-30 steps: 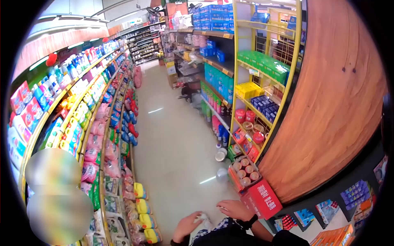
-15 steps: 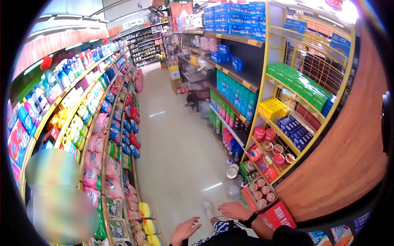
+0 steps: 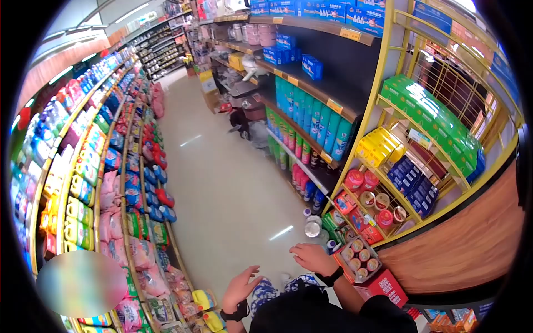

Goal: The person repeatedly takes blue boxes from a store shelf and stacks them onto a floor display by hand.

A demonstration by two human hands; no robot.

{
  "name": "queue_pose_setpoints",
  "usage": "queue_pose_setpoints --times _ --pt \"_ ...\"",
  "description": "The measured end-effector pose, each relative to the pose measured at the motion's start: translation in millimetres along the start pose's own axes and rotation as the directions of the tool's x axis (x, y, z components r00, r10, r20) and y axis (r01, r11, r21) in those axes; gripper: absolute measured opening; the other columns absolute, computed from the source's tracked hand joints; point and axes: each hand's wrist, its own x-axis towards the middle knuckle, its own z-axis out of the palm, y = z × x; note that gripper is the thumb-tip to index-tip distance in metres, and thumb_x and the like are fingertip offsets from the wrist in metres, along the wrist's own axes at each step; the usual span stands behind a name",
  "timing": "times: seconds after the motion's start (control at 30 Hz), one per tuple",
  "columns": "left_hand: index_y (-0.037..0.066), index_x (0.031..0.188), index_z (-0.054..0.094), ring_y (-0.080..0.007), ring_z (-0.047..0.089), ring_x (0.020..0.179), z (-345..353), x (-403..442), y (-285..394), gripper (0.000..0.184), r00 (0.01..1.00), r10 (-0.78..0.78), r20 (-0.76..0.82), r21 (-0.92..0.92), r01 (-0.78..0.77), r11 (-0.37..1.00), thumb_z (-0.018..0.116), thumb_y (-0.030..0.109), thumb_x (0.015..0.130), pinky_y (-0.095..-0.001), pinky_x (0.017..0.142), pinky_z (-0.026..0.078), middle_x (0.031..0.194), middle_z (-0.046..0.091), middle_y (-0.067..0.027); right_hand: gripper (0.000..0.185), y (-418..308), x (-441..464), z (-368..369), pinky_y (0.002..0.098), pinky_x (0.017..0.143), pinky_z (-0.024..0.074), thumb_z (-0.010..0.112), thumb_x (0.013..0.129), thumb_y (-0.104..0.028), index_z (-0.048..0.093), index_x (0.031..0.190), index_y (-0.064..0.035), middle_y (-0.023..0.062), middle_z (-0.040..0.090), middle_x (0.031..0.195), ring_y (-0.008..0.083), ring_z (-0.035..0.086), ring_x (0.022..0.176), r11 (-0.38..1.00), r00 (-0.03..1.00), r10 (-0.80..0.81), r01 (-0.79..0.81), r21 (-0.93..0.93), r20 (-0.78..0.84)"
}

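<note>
My left hand (image 3: 241, 286) is at the bottom centre, fingers apart, with nothing in it and a black band at the wrist. To its right, my right hand (image 3: 312, 258) is held out over the floor, also empty with its fingers spread, a dark watch (image 3: 331, 276) on the wrist. Nearest to the right hand is an open box of round lidded jars (image 3: 361, 258), which it does not touch. Patterned blue and white clothing (image 3: 264, 294) shows below the hands.
A grey floor aisle (image 3: 211, 205) runs ahead. Packed shelves of bottles and bags (image 3: 111, 222) line the left. On the right stand a yellow wire rack (image 3: 355, 147), a shelf of blue spray cans (image 3: 313, 119), a red carton (image 3: 388, 288) and a wooden panel (image 3: 455, 258).
Both hands have risen in the view. The right-hand shelves and yellow rack look larger and closer, and the wooden panel has dropped to the lower right.
</note>
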Motion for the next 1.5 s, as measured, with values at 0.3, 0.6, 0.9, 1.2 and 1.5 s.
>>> queue_pose_setpoints --times 0.3,0.6,0.9,1.2,1.5 --pt "0.010 0.150 0.060 -0.0282 0.074 0.118 -60.2 152.0 -42.0 0.050 0.969 -0.001 0.249 0.016 -0.003 1.000 0.067 0.037 0.109 -0.0387 0.101 0.058 0.135 0.075 -0.0143 0.026 45.1 82.0 -27.5 0.0478 0.090 0.0588 0.065 0.100 -0.019 0.071 0.124 -0.0103 0.0150 0.075 0.116 0.0379 0.072 0.108 0.914 0.957 0.288 -0.272 0.300 -0.010" --pt "0.009 0.143 0.065 -0.0367 0.073 0.119 -174.8 343.1 7.0 0.047 0.947 0.247 0.205 0.056 -0.264 0.963 0.071 0.035 0.104 -0.0437 0.100 0.058 0.127 0.076 -0.0190 0.022 79.9 248.5 -87.4 0.0479 0.088 0.0589 0.069 0.099 -0.017 0.072 0.119 -0.0090 0.0153 0.075 0.112 0.0391 0.072 0.105 0.964 0.910 0.266 -0.248 0.098 -0.318" --pt "0.006 0.132 0.069 -0.0285 0.076 0.108 -226.3 469.2 51.7 0.031 0.932 0.334 0.140 -0.185 -0.306 0.934 0.071 0.015 0.103 -0.0389 0.097 0.059 0.125 0.077 -0.0130 0.023 114.4 335.4 -130.4 0.0463 0.087 0.0589 0.070 0.098 -0.015 0.073 0.120 -0.0081 0.0140 0.074 0.110 0.0388 0.072 0.101 0.902 0.803 0.430 -0.363 0.233 -0.413" --pt "0.001 0.120 0.073 -0.0188 0.074 0.092 -230.0 620.6 83.1 0.019 0.946 0.324 0.004 -0.188 -0.317 0.929 0.069 0.004 0.101 -0.0337 0.088 0.060 0.098 0.077 -0.0089 0.019 185.3 414.2 -200.0 0.0356 0.074 0.0560 0.073 0.094 -0.002 0.075 0.113 -0.0053 0.0100 0.066 0.093 0.0268 0.070 0.083 0.875 0.631 0.481 -0.384 0.295 -0.608" --pt "0.002 0.118 0.074 -0.0147 0.072 0.087 -234.4 759.7 174.3 0.021 0.847 0.531 0.025 -0.202 -0.516 0.833 0.072 -0.001 0.097 -0.0308 0.085 0.059 0.093 0.076 -0.0060 0.017 245.4 481.3 -260.8 0.0346 0.065 0.0540 0.073 0.093 0.000 0.074 0.109 -0.0073 0.0091 0.069 0.093 0.0251 0.071 0.073 0.870 0.407 0.467 -0.367 0.328 -0.785"
